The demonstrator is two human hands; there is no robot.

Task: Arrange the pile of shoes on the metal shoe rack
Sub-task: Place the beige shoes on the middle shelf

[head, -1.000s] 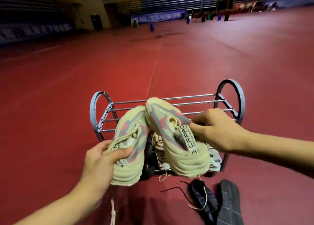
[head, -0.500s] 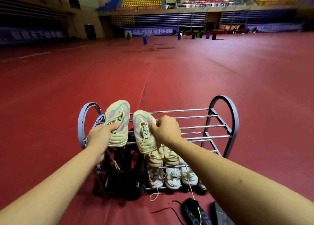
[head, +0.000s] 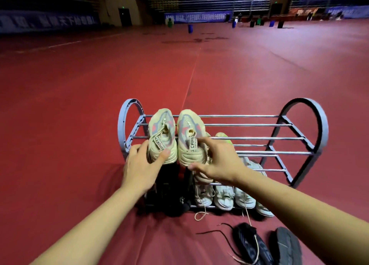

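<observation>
Head view: a pair of pale knit sneakers stood side by side, toes away from the wearer, on the top tier of the metal shoe rack (head: 303,112), at its left end; the left hand (head: 139,168) cupped the heel of the left sneaker (head: 161,132), thumb spread against the moulded heel and fingers round its outer side, a loose partial hold rather than a clamp; the right hand (head: 217,160) lay spread over the heel of the right sneaker (head: 189,136), fingers extended and gripping nothing firmly, though whether the palm touched the shoe could not be told; the lower tier carried dark shoes (head: 173,196) at left and white sneakers (head: 223,196) at right, and a yellow-green shoe (head: 223,136) showed only in part behind the right hand; two dark shoes (head: 267,244) lay on the red floor (head: 79,104) in front of the rack, not yet shelved; such sneakers probably handle as light, with soft uppers that collapse under pressure and stiffer soles, so the firm heel counter or collar seems the best purchase; trailing laces may snag on the bars.
</observation>
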